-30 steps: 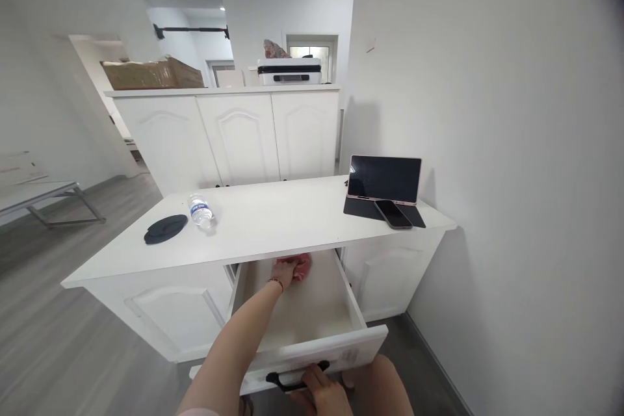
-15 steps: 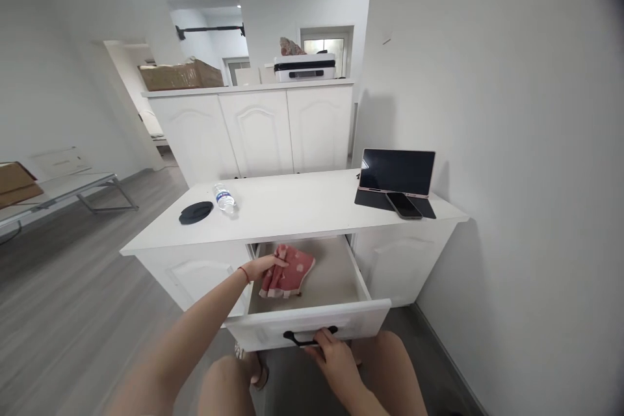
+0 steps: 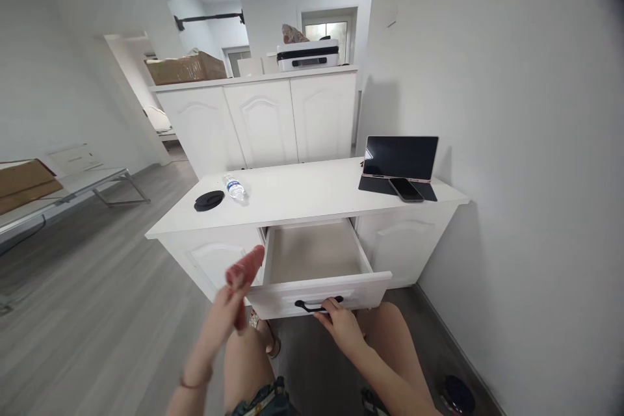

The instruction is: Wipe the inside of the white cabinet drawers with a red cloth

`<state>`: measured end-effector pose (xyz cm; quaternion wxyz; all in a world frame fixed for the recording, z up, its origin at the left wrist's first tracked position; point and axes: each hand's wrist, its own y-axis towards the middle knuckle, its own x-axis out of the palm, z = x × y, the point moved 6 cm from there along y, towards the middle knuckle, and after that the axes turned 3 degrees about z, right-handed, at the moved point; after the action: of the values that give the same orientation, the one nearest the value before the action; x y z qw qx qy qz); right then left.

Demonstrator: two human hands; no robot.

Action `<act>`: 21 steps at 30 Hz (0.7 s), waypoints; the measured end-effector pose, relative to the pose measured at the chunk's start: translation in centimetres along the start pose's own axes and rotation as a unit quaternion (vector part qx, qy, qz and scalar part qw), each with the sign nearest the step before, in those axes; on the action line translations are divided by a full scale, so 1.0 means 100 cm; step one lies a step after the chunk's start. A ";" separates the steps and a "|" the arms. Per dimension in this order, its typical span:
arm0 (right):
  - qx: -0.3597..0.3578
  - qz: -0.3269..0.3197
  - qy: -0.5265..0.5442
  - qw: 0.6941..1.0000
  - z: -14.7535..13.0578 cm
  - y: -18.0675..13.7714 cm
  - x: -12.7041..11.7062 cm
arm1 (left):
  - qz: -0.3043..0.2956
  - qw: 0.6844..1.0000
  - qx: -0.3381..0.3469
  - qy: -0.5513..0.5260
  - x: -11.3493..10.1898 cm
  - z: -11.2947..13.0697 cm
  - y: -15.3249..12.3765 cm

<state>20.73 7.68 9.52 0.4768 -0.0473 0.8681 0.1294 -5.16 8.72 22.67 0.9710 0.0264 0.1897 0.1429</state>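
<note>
My left hand is closed around a folded red cloth, a pale pattern on it when seen earlier. It holds the cloth in the air just left of the pulled-out white drawer; hand and cloth are smeared by motion. The fingers of my right hand are hooked on the black drawer handle at its right part. Behind the front panel, the drawer's pale bottom shows.
On the white desk top lie a black disc-like item and a plastic water bottle at left. A tablet and a phone are at right. A wall borders the right side; my knees are below the drawer.
My left hand has lifted the red cloth out of the drawer and carried it to the left, towards me. My right hand stays on the handle. The view has shifted slightly.
</note>
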 end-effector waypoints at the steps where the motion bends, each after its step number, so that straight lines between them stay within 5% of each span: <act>1: 0.001 0.001 0.000 1.000 0.000 0.000 0.000 | -0.012 0.994 0.067 0.086 0.021 0.000 -0.013; 4: 0.002 0.004 -0.001 1.000 0.000 -0.001 0.000 | 0.067 0.935 0.167 0.307 0.079 -0.009 -0.041; 8: 0.001 0.017 0.011 1.000 -0.001 -0.003 -0.001 | 0.120 0.896 0.181 0.387 0.128 -0.022 -0.057; 16: -0.079 0.082 0.147 0.982 0.015 -0.028 -0.005 | 0.001 0.887 0.199 0.417 0.182 -0.006 -0.069; 21: 0.031 0.305 0.116 0.945 0.072 -0.056 -0.051 | -0.076 0.884 0.244 0.390 0.224 0.013 -0.081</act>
<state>30.54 4.02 9.13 0.3113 0.2203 0.8940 0.2352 17.37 7.42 14.90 0.7892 0.1902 0.5837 0.0167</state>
